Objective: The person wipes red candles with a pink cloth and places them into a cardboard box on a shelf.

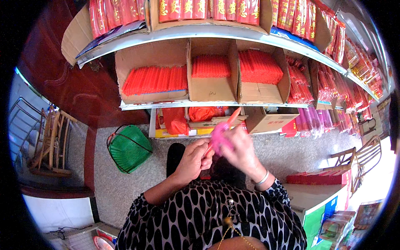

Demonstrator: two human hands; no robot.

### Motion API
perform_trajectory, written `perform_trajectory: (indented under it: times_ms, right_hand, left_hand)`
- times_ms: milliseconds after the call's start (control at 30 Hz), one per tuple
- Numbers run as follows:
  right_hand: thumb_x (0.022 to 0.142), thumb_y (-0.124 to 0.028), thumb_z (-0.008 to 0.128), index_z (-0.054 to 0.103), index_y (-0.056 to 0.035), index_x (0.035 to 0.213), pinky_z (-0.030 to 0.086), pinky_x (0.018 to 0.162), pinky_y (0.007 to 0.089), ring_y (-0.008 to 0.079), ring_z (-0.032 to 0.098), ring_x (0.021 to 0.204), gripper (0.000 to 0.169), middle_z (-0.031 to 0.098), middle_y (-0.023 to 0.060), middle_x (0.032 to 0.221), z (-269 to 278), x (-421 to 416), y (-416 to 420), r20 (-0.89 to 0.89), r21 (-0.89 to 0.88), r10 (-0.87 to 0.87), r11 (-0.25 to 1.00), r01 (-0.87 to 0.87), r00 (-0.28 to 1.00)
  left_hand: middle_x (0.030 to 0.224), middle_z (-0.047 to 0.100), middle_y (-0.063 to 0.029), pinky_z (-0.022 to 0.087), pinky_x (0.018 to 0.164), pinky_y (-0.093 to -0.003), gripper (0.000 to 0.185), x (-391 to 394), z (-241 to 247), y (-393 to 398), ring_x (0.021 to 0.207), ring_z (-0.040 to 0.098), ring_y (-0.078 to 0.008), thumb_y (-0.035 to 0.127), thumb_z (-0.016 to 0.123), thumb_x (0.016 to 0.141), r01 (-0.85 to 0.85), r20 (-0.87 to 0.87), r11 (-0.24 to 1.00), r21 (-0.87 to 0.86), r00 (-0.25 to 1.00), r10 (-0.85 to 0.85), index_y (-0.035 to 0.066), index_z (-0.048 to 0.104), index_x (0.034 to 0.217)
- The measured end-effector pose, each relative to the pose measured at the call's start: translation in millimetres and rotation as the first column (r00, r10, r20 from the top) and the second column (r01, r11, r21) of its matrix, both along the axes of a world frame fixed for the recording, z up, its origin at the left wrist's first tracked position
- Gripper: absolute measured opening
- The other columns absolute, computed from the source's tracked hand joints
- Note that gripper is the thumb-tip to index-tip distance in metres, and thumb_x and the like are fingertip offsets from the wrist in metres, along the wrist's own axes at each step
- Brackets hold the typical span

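Observation:
A slim red stick, probably a candle, slants across in front of my body. My left hand grips its lower end between thumb and fingers. Around its middle, my right hand presses a bunched pink cloth or mesh. Blur on the right hand and the pink material hides their exact contact. The stick's upper tip pokes out beyond the pink material, toward the shelf. On that shelf, cardboard boxes hold rows of similar red sticks, in a left box, a middle box and a right box.
A green basket with a dark handle sits on the speckled floor to the left. Above runs a metal shelf edge with wrapped red packets. Low cartons stand under the shelf. Bamboo chairs are at far left and right.

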State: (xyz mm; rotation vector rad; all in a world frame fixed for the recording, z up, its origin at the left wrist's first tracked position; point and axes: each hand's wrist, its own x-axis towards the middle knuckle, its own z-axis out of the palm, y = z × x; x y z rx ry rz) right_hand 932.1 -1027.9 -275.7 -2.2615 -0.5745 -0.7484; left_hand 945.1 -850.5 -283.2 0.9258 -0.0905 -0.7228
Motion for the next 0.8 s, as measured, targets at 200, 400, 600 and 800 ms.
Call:
perform_trajectory:
  times_ms: [200,400,600,800]
  right_hand:
    - [0.073,-0.008,0.061,0.053,-0.0006,0.098,0.045,0.065,0.0371,0.0307,0.054,0.074,0.027,0.051,0.0155,0.081,6.9,15.1,-23.8,-0.126,0.235,-0.308,0.914,0.33,0.943]
    - [0.065,-0.011,0.071,0.055,-0.0028,0.099,0.047,0.065,0.0362,0.0293,0.055,0.073,0.038,0.054,0.0117,0.081,-2.8,-24.4,17.6,-0.191,0.057,0.128,0.991,-0.119,0.973]
    - [0.067,-0.009,0.067,0.055,-0.002,0.096,0.047,0.063,0.0378,0.0297,0.055,0.074,0.032,0.055,0.0133,0.084,-0.2,-0.2,-21.7,-0.13,0.058,-0.209,0.974,0.217,0.969]
    - [0.068,-0.008,0.067,0.056,-0.0019,0.095,0.046,0.063,0.0362,0.0282,0.054,0.072,0.03,0.052,0.012,0.08,-1.3,-8.0,-17.5,-0.092,0.066,-0.098,0.992,0.104,0.991]
  left_hand:
    - [0.064,0.039,0.0011,0.027,0.04,-0.0192,0.033,3.9,-3.4,2.4,0.046,0.031,-0.0055,0.022,0.037,0.094,0.082,-0.05,0.994,-0.068,0.995,-0.086,0.001,0.043,0.119]
    - [0.06,0.035,0.0028,0.025,0.04,-0.0195,0.027,0.2,-10.4,-1.8,0.045,0.029,-0.0053,0.025,0.037,0.096,-0.015,-0.167,0.996,-0.09,0.986,-0.001,0.006,0.045,0.113]
    - [0.059,0.032,0.004,0.025,0.041,-0.0197,0.026,-2.2,-9.1,4.7,0.045,0.028,-0.0048,0.027,0.04,0.095,0.177,-0.009,0.98,-0.093,0.984,-0.178,0.006,0.047,0.11]
    - [0.06,0.035,0.0034,0.027,0.041,-0.0195,0.029,-4.4,-10.1,3.8,0.046,0.03,-0.0049,0.026,0.035,0.097,0.112,-0.047,0.991,-0.071,0.992,-0.116,0.005,0.05,0.109]
